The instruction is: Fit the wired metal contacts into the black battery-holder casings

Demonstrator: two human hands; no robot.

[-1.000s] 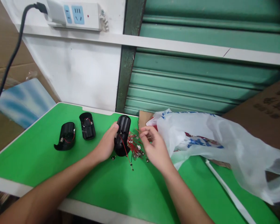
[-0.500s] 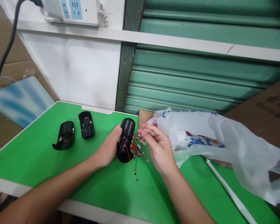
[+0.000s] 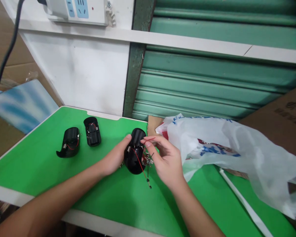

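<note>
Since the earlier frames, the right hand [image 3: 169,159] has come in leftward from above the pile of leads, so that its fingertips now lie over the right edge of the black plastic housing [image 3: 132,162]. Bent at the wrist with fingers curled, it pinches a thin red wire [image 3: 151,139] between thumb and index finger; whether the fingertips touch the housing cannot be told. Reaching in from the lower left, the left hand [image 3: 117,154] grips that housing along its left side, thumb on top, holding it tilted just in front of the right hand. Inside the housing are ribbed channels and a metal contact, and an attached red lead trails from it down to a small dark tip below the right fingers. Beneath the right hand, a pile of metal-tipped leads [image 3: 148,159] is partly hidden. Left of the left hand lie a curved black shell [image 3: 70,144] and a smaller black shell [image 3: 92,132], each with red wiring inside. Right of the right hand, a translucent plastic bag [image 3: 219,131] shows something red at its near end, too covered to identify.
</note>
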